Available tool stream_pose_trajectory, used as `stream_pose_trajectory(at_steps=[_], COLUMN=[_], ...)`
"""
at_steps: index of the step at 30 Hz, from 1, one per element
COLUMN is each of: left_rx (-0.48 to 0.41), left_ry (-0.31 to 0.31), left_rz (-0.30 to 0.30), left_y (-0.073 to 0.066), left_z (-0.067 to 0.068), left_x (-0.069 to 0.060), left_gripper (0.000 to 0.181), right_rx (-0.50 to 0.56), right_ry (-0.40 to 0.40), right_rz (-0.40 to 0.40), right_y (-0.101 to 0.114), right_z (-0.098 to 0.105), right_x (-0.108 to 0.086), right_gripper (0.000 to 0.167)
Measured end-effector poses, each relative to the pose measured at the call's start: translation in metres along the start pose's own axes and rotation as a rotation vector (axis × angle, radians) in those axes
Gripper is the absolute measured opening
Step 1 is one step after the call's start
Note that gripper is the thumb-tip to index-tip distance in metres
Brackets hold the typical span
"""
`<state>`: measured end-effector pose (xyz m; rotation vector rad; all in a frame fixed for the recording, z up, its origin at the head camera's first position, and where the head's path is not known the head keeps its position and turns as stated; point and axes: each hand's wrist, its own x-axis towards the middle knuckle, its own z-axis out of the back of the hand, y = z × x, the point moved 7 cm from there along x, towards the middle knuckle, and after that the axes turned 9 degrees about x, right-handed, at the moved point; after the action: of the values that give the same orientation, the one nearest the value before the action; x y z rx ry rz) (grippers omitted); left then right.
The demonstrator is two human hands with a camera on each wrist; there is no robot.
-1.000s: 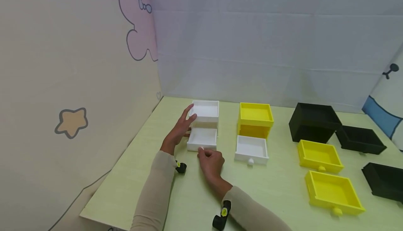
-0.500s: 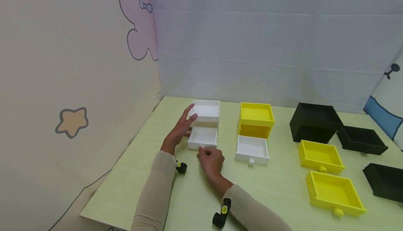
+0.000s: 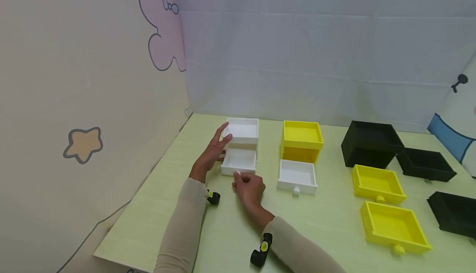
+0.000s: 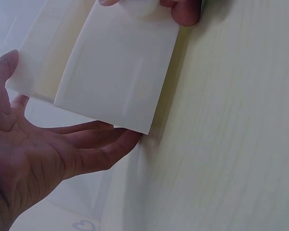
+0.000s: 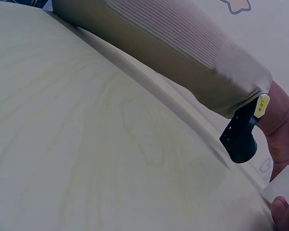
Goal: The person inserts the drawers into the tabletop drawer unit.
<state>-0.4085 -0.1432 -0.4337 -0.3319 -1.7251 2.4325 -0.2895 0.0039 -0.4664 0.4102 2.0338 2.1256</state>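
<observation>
In the head view, a white cabinet [image 3: 242, 129] stands at the left back of the table, its lower white drawer [image 3: 239, 159] partly out. My left hand [image 3: 210, 154] lies along the left side of both, fingers fairly straight and spread, thumb by the cabinet's front edge. My right hand [image 3: 250, 190] pinches the small knob at the drawer front. The left wrist view shows the drawer's front panel [image 4: 120, 67] close up, the knob [image 4: 140, 6] between fingers at the top. In the right wrist view, only part of the right hand [image 5: 283, 211] and a white corner appear.
Right of the hands stand a yellow cabinet [image 3: 302, 134] and a white drawer [image 3: 297, 174] before it. Farther right are a black cabinet [image 3: 372, 141], yellow drawers [image 3: 378, 183] and black drawers [image 3: 425, 163]. A wall [image 3: 93, 79] borders the table's left side.
The white drawer has slid slightly back toward the white cabinet, with the right hand moving along on its knob. The left hand stays in place.
</observation>
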Motion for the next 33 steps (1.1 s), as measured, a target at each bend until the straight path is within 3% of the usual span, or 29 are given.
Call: stream_pose_trajectory(at_steps=[3, 5, 9, 15, 19, 33], left_rx=[-0.007, -0.001, 0.006, -0.001, -0.001, -0.007], left_ry=[-0.002, 0.003, 0.013, 0.009, -0.010, -0.047], left_rz=[-0.001, 0.000, -0.003, -0.008, -0.017, -0.035], left_y=[0.000, -0.010, -0.019, 0.000, 0.002, 0.003], left_z=[0.000, -0.001, -0.002, 0.000, -0.001, 0.000], left_x=[0.000, -0.007, -0.014, 0.001, 0.000, 0.000], left_gripper=[0.067, 0.066, 0.065, 0.067, 0.066, 0.066], right_rx=[-0.027, -0.029, 0.046, 0.137, 0.115, -0.004], right_ry=[-0.034, -0.054, -0.068, -0.071, -0.079, -0.070], right_rz=[0.023, 0.033, 0.029, 0.029, 0.037, 0.180], right_y=[0.002, 0.004, 0.004, 0.000, 0.000, 0.010], right_z=[0.002, 0.003, 0.003, 0.001, 0.002, 0.003], right_x=[-0.001, -0.002, -0.003, -0.002, -0.002, -0.002], right_gripper=[0.018, 0.017, 0.011, 0.010, 0.009, 0.005])
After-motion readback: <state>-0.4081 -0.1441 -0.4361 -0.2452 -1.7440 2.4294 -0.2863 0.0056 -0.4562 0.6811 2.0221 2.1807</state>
